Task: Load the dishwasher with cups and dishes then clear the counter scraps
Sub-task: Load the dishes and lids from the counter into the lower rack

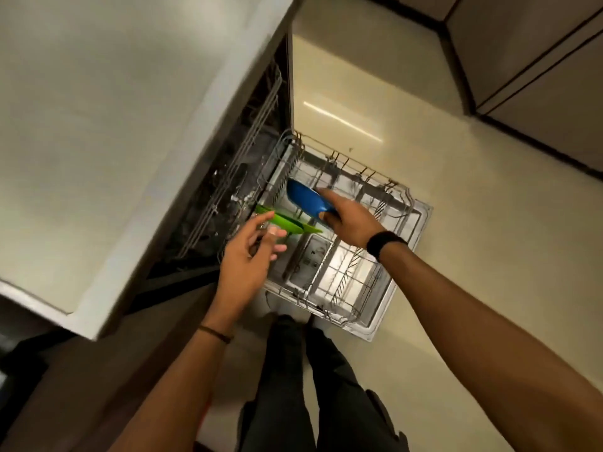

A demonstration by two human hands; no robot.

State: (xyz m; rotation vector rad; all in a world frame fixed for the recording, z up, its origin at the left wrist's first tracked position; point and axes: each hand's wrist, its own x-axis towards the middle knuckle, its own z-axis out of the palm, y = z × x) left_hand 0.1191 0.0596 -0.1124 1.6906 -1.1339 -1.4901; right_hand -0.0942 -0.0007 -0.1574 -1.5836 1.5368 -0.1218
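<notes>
Below, pulled-out rack [342,278] by the table [98,125], right hand [349,220] gripping a blue bowl [306,200] by its rim over the rack's inner end, green plate [287,223] on edge in the rack just beside the bowl, left hand [244,256] loose-fingered, forefinger touching the plate's rim

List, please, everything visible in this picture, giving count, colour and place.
Round blue dish: one, blue, tilted in the lower rack.
Flat green plate: one, green, on edge beside the blue dish.
Lower wire rack: one, grey, pulled out over the open door.
Upper wire rack: one, grey, inside the dishwasher.
Counter: one, pale, left.
Legs: two, dark trousers, bottom centre.
Left hand: one, at the green plate's edge, grip unclear.
Right hand: one, black wristband, grips the blue dish.
</notes>
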